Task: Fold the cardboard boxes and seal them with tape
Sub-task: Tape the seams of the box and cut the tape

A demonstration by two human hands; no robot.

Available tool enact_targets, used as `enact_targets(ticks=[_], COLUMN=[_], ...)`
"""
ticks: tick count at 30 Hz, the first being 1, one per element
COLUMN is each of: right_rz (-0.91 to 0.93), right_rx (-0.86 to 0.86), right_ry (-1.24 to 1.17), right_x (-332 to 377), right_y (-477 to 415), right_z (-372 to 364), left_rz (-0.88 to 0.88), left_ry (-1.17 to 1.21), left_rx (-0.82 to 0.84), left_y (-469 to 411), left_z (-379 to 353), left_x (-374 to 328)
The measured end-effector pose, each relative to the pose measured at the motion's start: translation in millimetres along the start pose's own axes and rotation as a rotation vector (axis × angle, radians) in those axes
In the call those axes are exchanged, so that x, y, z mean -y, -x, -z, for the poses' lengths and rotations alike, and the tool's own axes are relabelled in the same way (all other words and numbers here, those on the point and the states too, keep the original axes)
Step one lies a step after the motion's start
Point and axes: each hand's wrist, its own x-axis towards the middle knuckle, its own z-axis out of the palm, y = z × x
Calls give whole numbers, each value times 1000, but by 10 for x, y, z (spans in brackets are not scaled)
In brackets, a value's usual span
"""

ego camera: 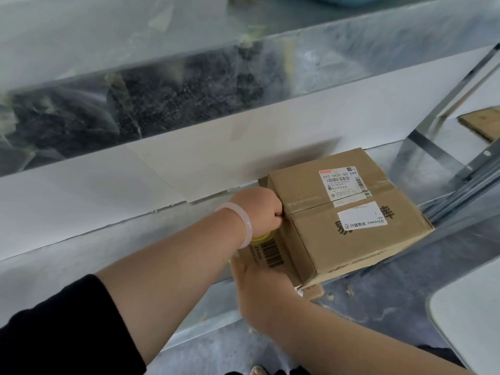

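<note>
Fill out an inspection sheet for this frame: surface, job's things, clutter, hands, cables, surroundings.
Surface: grey metal bench, scuffed; the box stands on it.
Job's things: cardboard box, top flaps closed, shipping labels on top; yellow tape roll at its left end.
Clutter: pale scraps on the bench; flat cardboard piece at far right.
Hands: left hand curled at the end of the top seam, seemingly holding the tape roll; right hand flat against the box's barcoded side, blurred.
Cables: nothing seen.
Surroundings: long bin with a clear front showing dark material behind the box; white surface at right.
</note>
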Motion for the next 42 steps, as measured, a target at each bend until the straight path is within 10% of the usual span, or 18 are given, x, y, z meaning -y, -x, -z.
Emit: enact_targets(ticks=[14, 21, 42], right_rz=[-215, -334, -331], right_rx=[-756, -535, -541], right_ry=[-747, -382, -310], right_x=[-579, -964, -996], right_y=[915, -143, -222], right_z=[630, 638, 566], left_rz=[18, 23, 91], left_ry=[184, 237, 373], left_rx=[-114, -200, -340], left_y=[48, 156, 574], left_z=[-261, -327, -415], left_x=[137, 101, 276])
